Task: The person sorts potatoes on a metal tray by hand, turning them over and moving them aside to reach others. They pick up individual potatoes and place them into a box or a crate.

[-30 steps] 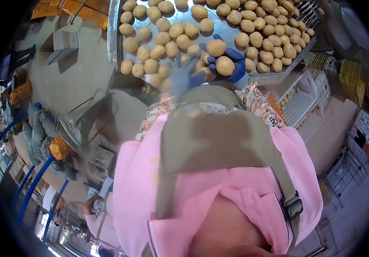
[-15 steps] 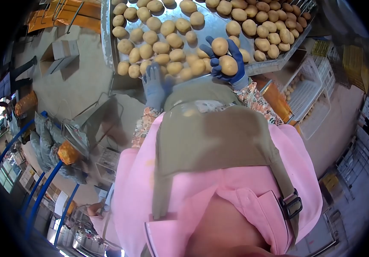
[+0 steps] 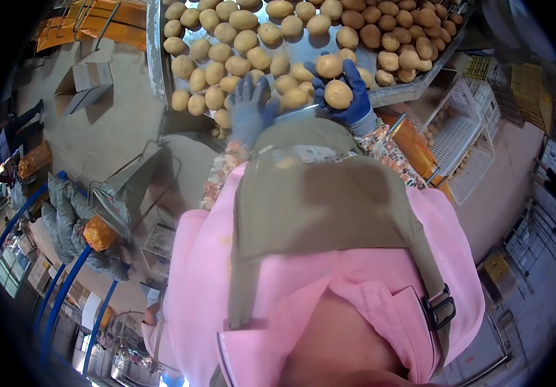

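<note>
My right hand (image 3: pixel 358 111), palm up with fingers half-curled, cradles two potatoes (image 3: pixel 338 95) at the near edge of the metal worktop (image 3: pixel 404 96). My left hand (image 3: pixel 247 111), fingers extended and slightly spread, reaches over loose potatoes (image 3: pixel 214 97) toward that edge's left corner.

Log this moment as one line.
left hand: open, at loose potatoes | right hand: holding two potatoes | tray: potatoes spread across | white crate: right of tray

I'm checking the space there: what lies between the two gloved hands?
In the head view, loose potatoes lie between left hand and right hand.
</note>
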The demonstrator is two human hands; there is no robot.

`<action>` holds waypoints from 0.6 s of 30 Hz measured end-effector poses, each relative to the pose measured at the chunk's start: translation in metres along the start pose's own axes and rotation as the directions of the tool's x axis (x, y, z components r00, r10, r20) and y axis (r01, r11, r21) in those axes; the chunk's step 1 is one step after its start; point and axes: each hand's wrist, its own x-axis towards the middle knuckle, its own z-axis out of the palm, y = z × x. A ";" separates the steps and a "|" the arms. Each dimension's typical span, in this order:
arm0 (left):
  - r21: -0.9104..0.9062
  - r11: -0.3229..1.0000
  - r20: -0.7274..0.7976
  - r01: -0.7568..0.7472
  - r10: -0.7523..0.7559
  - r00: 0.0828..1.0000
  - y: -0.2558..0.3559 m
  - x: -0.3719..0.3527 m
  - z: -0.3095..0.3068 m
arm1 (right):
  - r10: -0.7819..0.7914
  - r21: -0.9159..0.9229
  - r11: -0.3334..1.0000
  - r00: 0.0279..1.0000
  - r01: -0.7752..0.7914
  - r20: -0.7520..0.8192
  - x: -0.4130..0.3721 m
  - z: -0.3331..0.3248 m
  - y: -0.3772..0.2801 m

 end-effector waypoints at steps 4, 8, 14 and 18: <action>0.149 0.988 -0.029 0.028 -0.024 0.999 -0.035 -0.025 0.002 | 0.087 0.082 0.993 0.996 -0.090 0.030 -0.002 -0.002 -0.008; 0.299 0.936 -0.028 0.185 -0.185 0.982 -0.050 -0.063 -0.008 | 0.154 0.068 0.985 0.983 -0.161 0.103 0.000 -0.013 -0.015; 0.160 0.838 -0.050 0.522 -0.521 0.852 -0.115 -0.130 0.000 | 0.212 -0.014 0.977 0.977 -0.211 0.028 0.002 -0.007 -0.025; 0.150 0.849 -0.113 0.507 -0.494 0.862 -0.111 -0.133 -0.011 | -0.035 -0.484 0.874 0.999 0.030 0.000 -0.009 -0.029 -0.023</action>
